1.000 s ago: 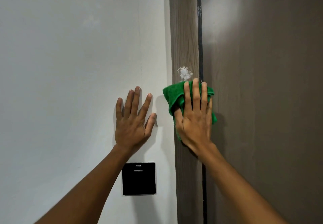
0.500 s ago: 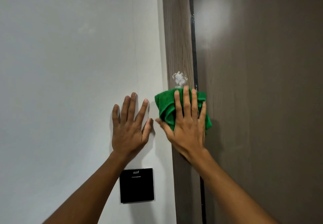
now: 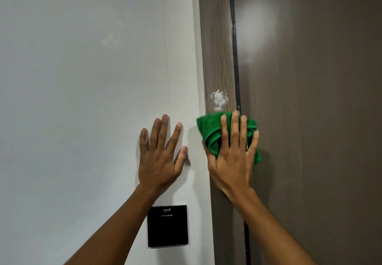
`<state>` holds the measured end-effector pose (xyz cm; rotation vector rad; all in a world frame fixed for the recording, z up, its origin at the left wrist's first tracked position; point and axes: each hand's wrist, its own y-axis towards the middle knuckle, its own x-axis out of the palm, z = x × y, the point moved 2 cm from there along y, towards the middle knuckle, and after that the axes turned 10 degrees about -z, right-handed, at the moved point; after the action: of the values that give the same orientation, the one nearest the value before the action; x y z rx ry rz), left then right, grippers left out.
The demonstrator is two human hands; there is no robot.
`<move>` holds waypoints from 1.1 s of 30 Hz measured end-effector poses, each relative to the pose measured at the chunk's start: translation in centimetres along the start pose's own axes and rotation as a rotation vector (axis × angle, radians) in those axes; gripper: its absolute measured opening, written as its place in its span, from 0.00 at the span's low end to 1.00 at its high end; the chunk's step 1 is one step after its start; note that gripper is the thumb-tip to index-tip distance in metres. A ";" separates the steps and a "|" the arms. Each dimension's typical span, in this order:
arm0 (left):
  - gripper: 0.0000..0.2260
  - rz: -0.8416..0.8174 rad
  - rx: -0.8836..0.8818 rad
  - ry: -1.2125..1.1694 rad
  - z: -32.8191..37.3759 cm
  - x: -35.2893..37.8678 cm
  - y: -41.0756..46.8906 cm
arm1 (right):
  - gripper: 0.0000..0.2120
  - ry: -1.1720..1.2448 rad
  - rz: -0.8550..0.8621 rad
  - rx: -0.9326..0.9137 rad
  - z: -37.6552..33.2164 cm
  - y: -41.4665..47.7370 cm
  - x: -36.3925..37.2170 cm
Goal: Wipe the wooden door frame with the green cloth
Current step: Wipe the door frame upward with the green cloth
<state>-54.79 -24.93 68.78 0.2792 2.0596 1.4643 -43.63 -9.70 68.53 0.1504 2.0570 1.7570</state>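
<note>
Two hands: both raised flat against upright surfaces, one on the wall, one on the door frame.
Right grip: the right hand (image 3: 232,157) lies palm-down on the green cloth (image 3: 210,132), fingers (image 3: 235,128) stretched out and spread, pressing rather than clenching; the thumb side meets the cloth's left lower fold.
Cloth and grip: the cloth is bunched under the palm and fingers, showing past the hand at upper left, between the fingers, and at the right below the little finger.
Cloth position: pressed onto the wooden door frame (image 3: 217,37), its right part reaching over the dark gap (image 3: 234,47) onto the brown door (image 3: 320,120).
White smear: a patchy white mark (image 3: 219,99) sits on the frame just above the cloth's top edge, nearly touching it, above the index and middle fingertips.
Left grip: the left hand (image 3: 160,161) is open and holds nothing, palm flat on the white wall (image 3: 82,99), fingers fanned upward, thumb pointing toward the frame but apart from it.
Wall plate: a black square panel (image 3: 167,226) is mounted on the wall below the left hand, beside that forearm.
</note>
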 end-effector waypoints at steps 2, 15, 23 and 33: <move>0.29 -0.002 -0.006 0.005 0.0 0.0 0.1 | 0.38 0.031 0.012 0.050 -0.6 2.4 -0.6; 0.30 -0.026 -0.004 0.015 0.0 0.0 0.1 | 0.40 0.139 -0.020 0.058 1.1 0.7 -1.2; 0.30 -0.038 0.003 0.020 0.1 -0.1 0.0 | 0.32 0.022 -0.040 -0.205 -1.2 6.8 -2.0; 0.30 -0.002 -0.017 -0.029 -2.0 -3.3 7.7 | 0.39 0.171 -0.020 0.087 -0.4 8.7 -3.3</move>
<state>-54.50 -25.22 77.40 0.2896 2.0227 1.4676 -42.45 -9.52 77.77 0.0052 2.2492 1.7219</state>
